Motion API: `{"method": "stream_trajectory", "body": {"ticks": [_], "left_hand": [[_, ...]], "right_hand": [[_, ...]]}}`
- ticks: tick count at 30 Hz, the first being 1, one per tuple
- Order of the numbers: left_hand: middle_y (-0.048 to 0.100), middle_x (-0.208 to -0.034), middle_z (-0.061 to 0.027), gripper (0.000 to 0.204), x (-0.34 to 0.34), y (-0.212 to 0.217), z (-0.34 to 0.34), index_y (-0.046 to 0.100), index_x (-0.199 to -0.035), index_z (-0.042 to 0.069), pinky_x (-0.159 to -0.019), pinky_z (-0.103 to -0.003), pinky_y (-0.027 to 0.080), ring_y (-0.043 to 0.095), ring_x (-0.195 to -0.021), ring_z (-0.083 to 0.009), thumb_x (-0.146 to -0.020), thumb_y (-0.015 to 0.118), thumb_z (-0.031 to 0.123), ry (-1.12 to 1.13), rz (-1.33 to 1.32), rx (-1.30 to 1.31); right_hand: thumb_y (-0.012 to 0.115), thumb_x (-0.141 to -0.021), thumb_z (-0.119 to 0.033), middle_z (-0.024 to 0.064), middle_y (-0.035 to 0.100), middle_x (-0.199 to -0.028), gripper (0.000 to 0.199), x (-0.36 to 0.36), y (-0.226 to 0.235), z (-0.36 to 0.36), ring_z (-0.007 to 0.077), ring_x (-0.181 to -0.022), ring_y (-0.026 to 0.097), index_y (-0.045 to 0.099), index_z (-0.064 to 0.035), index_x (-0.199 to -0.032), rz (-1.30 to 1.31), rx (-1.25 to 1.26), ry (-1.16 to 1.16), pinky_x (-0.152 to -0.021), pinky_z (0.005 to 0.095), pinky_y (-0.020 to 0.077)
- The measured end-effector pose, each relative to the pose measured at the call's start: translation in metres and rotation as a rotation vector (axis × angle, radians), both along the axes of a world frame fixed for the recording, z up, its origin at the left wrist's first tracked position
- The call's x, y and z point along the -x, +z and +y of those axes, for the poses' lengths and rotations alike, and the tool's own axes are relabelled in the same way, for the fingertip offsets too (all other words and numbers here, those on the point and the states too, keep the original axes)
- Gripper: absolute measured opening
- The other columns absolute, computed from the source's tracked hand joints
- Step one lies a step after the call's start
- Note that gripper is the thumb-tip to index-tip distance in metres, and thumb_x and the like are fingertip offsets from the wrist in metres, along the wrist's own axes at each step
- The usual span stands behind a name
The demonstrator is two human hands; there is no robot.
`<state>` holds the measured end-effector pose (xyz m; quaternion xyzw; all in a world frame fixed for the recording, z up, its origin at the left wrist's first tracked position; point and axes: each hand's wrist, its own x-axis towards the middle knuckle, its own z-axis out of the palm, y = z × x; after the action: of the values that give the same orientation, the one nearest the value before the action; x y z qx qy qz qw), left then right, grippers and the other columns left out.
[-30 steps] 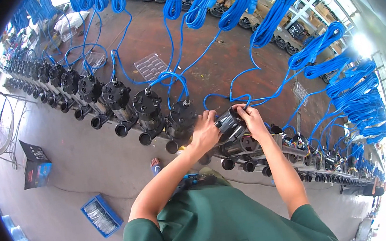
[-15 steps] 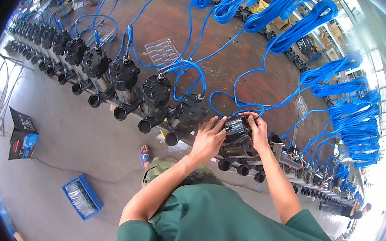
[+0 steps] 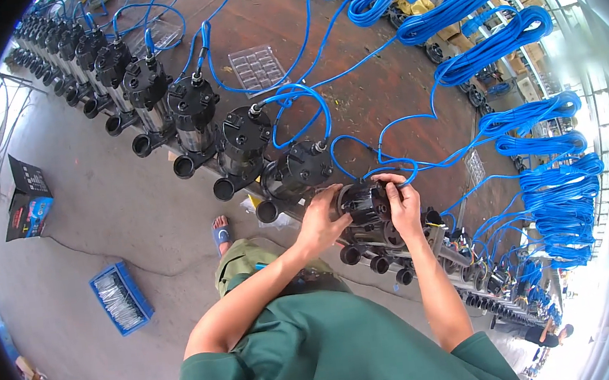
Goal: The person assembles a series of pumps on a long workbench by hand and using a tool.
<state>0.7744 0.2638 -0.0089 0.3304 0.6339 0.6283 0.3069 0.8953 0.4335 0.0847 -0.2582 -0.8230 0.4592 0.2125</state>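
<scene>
A ridged black pump cap [image 3: 366, 204] is held between my two hands, over the row of pumps in front of me. My left hand [image 3: 319, 222] grips its left side, thumb reaching across the near face. Curled round the right side is my right hand [image 3: 403, 205], fingers near where a blue cable [image 3: 409, 169] loops behind the cap. Just left of my left hand stands a capped black pump [image 3: 302, 169] with its own blue cable. Whether the held cap rests on the pump body beneath it, I cannot tell.
Capped pumps with side outlets [image 3: 192, 114] run to the far left along a brown worktable [image 3: 354, 94]. A clear plastic tray [image 3: 258, 71] lies on it. Coiled blue cables [image 3: 494, 44] line the far right. On the floor are a blue crate [image 3: 122, 299] and a dark carton [image 3: 29, 199].
The cap has been tipped between my hands, so its ridged side now shows. My left thumb has moved down along it. The view has shifted slightly.
</scene>
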Motion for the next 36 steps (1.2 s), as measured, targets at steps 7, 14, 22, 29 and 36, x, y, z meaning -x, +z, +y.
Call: {"method": "stream_trajectory", "body": {"ticks": [7,14,22,29,36], "left_hand": [[0.063,-0.142,-0.0238,0.086,0.023,0.003,-0.018,0.042,-0.155,-0.006,-0.115,-0.041,0.045,0.062,-0.131,-0.0319,-0.076,0.075,0.003,-0.208,-0.04,-0.011],[0.039,-0.166,-0.0162,0.076,0.026,-0.01,-0.013,0.027,-0.167,0.002,-0.128,-0.037,0.022,0.031,-0.158,-0.0245,-0.095,0.052,0.004,-0.303,-0.665,-0.204],[0.06,-0.135,-0.0085,0.079,0.029,0.036,0.041,0.047,-0.154,0.004,-0.111,-0.036,0.043,0.054,-0.126,-0.017,-0.089,0.083,0.032,-0.367,-0.263,-0.033],[0.07,-0.116,-0.0067,0.058,0.021,0.033,0.046,0.059,-0.141,-0.001,-0.095,-0.03,0.055,0.067,-0.102,-0.0148,-0.09,0.08,0.019,-0.211,-0.293,0.096],[0.07,-0.112,-0.0084,0.05,0.012,0.036,0.042,0.061,-0.135,0.0,-0.091,-0.03,0.055,0.066,-0.101,-0.0145,-0.09,0.074,0.016,-0.147,-0.105,0.093]], "right_hand": [[0.064,-0.105,-0.01,0.0138,0.077,-0.112,0.018,0.009,0.008,-0.011,0.026,-0.104,0.074,0.072,-0.0022,-0.118,-0.033,-0.209,0.092,-0.092,0.0337,0.0554],[0.068,-0.098,-0.004,0.0164,0.076,-0.11,0.016,0.026,0.017,-0.012,0.0363,-0.101,0.074,0.07,-0.001,-0.113,-0.084,-0.31,0.221,-0.087,0.0397,0.0589],[0.069,-0.099,-0.015,0.0187,0.072,-0.104,0.022,0.016,-0.001,-0.003,0.0422,-0.094,0.07,0.068,-0.0023,-0.116,0.033,-0.25,0.169,-0.079,0.0461,0.0564],[0.055,-0.106,-0.012,0.0146,0.073,-0.124,0.029,-0.107,0.041,0.018,0.0312,-0.111,0.07,0.065,-0.0036,-0.132,-0.173,-0.307,-0.429,-0.099,0.0413,0.0525],[0.065,-0.072,0.01,0.0153,0.064,-0.125,0.061,-0.226,0.026,0.008,0.0351,-0.125,0.056,0.06,-0.0039,-0.131,-0.849,-0.675,-0.387,-0.106,0.0489,0.0407]]}}
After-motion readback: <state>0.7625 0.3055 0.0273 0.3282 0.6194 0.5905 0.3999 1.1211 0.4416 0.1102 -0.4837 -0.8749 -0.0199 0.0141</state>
